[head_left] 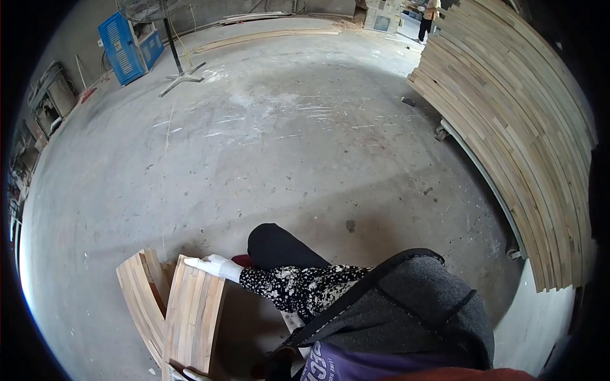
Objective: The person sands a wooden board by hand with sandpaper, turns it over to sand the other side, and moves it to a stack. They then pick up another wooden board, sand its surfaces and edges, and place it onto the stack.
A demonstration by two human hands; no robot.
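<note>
A curved panel of glued wood strips [190, 317] stands tilted at the lower left. My right hand [213, 265], in a white glove, grips its upper end, the thumb lying on top and the other fingers mostly hidden. At the bottom edge of the view, my left hand [190, 375], also gloved in white and partly cut off, holds the panel's near end. Beside it on the left, another strip-wood panel [141, 305] leans at an angle, with more wood behind it. My black-trousered knee [276, 244] is bent close to the right hand.
A tall stack of wood panels [502, 127] rests on a wheeled cart [489, 178] at the right. At the back left are a standing fan [175, 51] and a blue cabinet [124, 51]. Long boards [267, 35] lie along the wall. A person [427, 22] stands far off.
</note>
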